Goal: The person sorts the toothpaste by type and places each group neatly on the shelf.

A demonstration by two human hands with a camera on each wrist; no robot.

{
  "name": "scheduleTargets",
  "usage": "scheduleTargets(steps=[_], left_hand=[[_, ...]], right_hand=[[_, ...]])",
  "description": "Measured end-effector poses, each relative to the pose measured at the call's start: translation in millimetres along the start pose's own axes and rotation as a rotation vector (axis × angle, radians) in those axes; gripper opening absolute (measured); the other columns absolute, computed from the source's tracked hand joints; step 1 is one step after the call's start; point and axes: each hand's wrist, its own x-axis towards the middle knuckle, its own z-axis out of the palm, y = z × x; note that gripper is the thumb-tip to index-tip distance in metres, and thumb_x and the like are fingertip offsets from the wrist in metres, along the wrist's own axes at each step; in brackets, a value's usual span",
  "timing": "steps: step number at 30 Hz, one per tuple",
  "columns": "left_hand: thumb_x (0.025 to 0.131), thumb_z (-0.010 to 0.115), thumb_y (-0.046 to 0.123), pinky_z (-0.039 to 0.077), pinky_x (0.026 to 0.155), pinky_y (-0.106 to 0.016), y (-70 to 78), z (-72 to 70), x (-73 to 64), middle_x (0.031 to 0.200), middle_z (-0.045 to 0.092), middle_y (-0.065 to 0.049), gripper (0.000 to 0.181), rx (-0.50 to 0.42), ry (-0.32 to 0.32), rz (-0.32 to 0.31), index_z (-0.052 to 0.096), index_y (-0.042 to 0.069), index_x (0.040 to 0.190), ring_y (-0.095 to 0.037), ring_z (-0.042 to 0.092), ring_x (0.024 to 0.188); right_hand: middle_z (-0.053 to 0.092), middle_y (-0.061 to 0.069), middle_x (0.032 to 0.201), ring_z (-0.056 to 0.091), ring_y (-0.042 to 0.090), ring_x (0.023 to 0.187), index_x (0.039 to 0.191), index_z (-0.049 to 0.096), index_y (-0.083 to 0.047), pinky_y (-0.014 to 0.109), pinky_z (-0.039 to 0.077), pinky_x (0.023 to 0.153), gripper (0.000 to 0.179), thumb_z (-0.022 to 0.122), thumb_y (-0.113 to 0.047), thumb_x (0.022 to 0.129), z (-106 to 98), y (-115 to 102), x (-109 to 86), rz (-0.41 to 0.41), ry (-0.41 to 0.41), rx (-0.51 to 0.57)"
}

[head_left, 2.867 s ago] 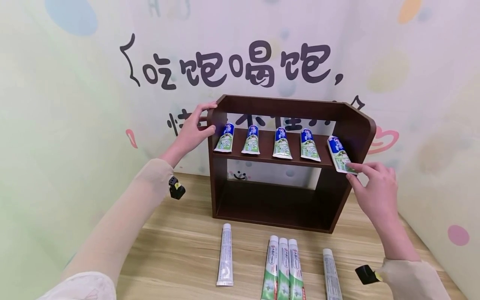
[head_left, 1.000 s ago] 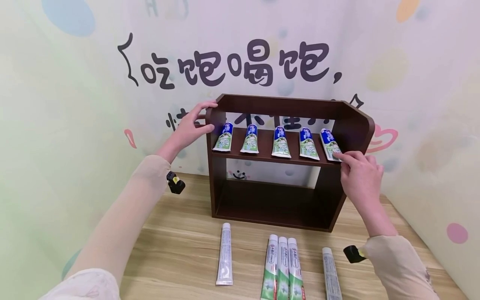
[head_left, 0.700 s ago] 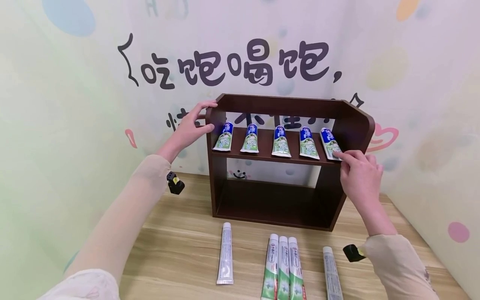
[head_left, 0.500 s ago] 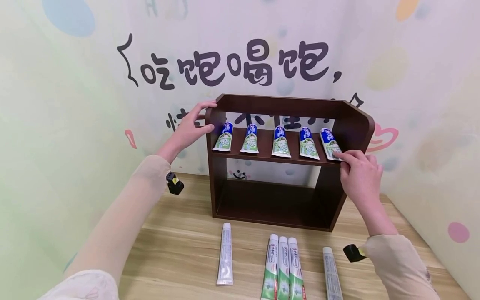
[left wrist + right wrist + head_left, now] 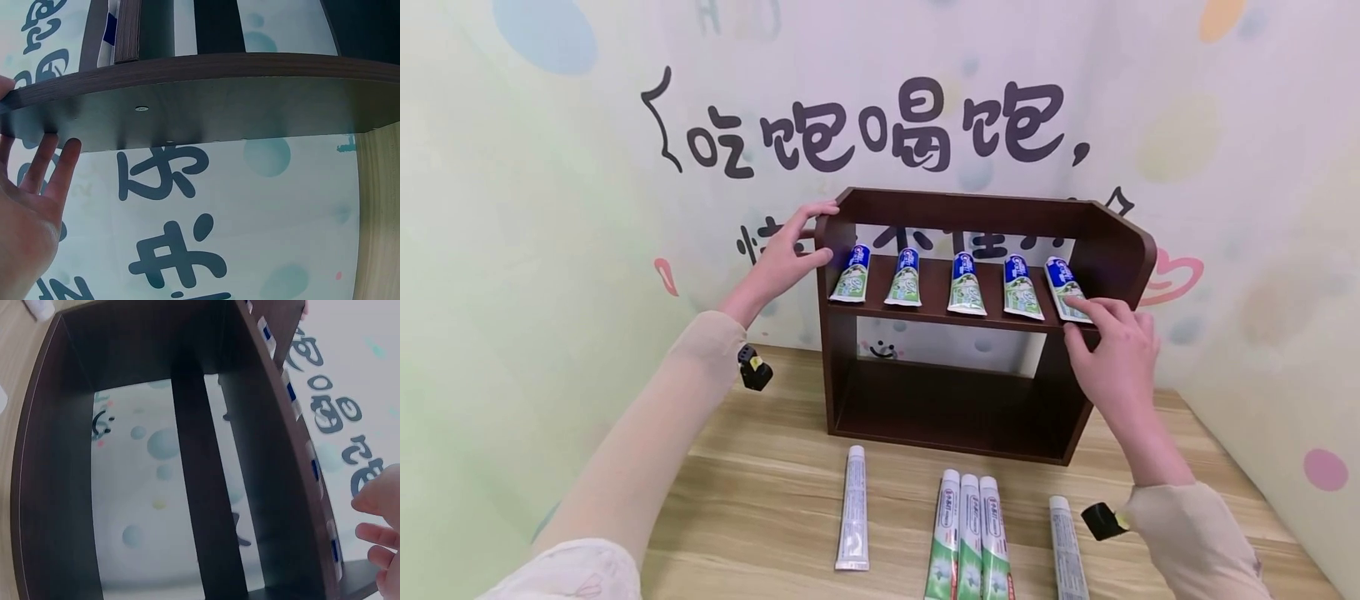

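Note:
A dark brown two-tier shelf (image 5: 962,208) stands on the table. My left hand (image 5: 782,262) grips its left side panel, thumb at the front edge and fingertips against the outer face; the left wrist view shows that panel (image 5: 250,106) close up. On the upper tier lie several blue, white and green toothpaste tubes (image 5: 966,287) in a spaced row. My right hand (image 5: 1116,350) is at the rightmost toothpaste tube (image 5: 1060,279), index finger on its lower end and thumb spread away below. In the right wrist view the fingers (image 5: 378,534) are parted.
On the wooden table (image 5: 760,500) before the shelf lie a silvery toothpaste tube (image 5: 853,517), three green-and-white tubes (image 5: 970,533) side by side, and another grey-backed tube (image 5: 1067,546) at right. A lettered wall (image 5: 880,50) rises behind.
The rightmost toothpaste tube went from overhanging the shelf edge to lying on the upper tier. The right thumb has since come away from it, and the left hand stays put.

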Motion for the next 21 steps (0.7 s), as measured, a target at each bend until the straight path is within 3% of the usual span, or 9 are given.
scheduleTargets(steps=[9,21], left_hand=[[0.093,0.058,0.007,0.047,0.103,-0.055,1.7,1.2,0.4,0.162,0.031,0.001,0.054,0.008,0.003,-0.013,0.043,0.018,0.145,-0.039,0.044,0.135],[0.093,0.057,0.006,0.047,0.102,-0.054,0.4,1.5,0.8,0.162,0.031,0.0,0.054,0.016,0.011,-0.012,0.043,0.017,0.144,-0.036,0.046,0.133]], right_hand=[[0.063,0.024,0.121,0.045,0.043,0.108,0.12,0.071,-0.008,0.053,0.031,0.087,0.031,0.067,-0.012,0.09,-1,-25,-6.5,-0.081,0.031,0.082],[0.062,0.019,0.124,0.044,0.037,0.109,0.125,0.067,-0.012,0.054,0.03,0.093,0.037,0.072,-0.016,0.088,21,-54,-29.8,-0.082,-0.014,0.188]])
